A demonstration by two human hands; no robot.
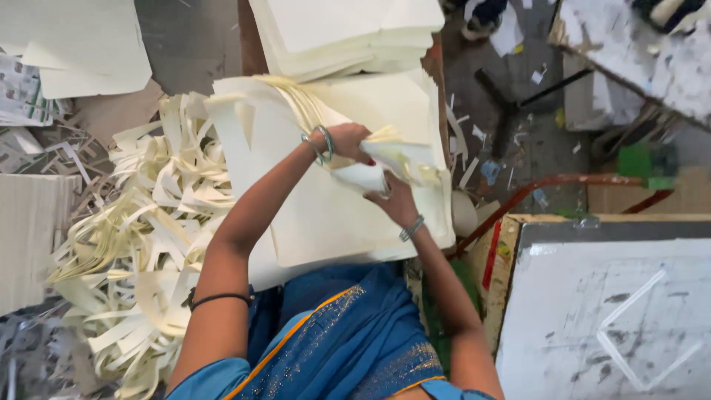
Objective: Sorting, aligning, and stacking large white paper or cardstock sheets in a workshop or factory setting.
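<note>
My left hand [349,141] grips the folded edge of a bundle of cream paper sheets [400,159] above a big stack of cream sheets [326,215]. My right hand [392,201] holds the same bundle from below, fingers curled around its rolled part. Both wrists wear metal bangles. The sheets fan out from the stack toward my hands. A second pile of cream sheets [348,33] lies farther away.
A heap of cream paper strips [141,252] spreads at the left. A white scuffed board [600,318] lies at the right beside a red metal rod [563,183]. Paper scraps litter the grey floor [518,126]. More sheets [81,44] lie at the top left.
</note>
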